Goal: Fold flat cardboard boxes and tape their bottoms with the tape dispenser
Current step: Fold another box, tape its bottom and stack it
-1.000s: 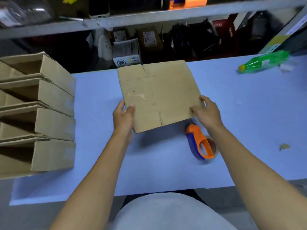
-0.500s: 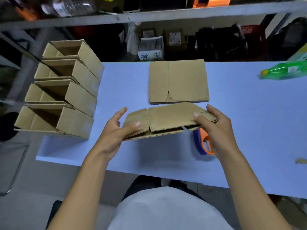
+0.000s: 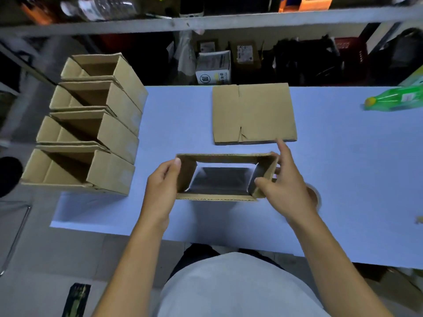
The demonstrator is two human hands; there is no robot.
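Two hands held the box (image 3: 223,177) open as a rectangular tube above the table (image 3: 343,168), likely squaring it before the flaps fold. Left hand (image 3: 161,191) gripped its 9 o'clock wall, thumb on top; right hand (image 3: 286,179) pinched the 3 o'clock wall, forefinger raised.
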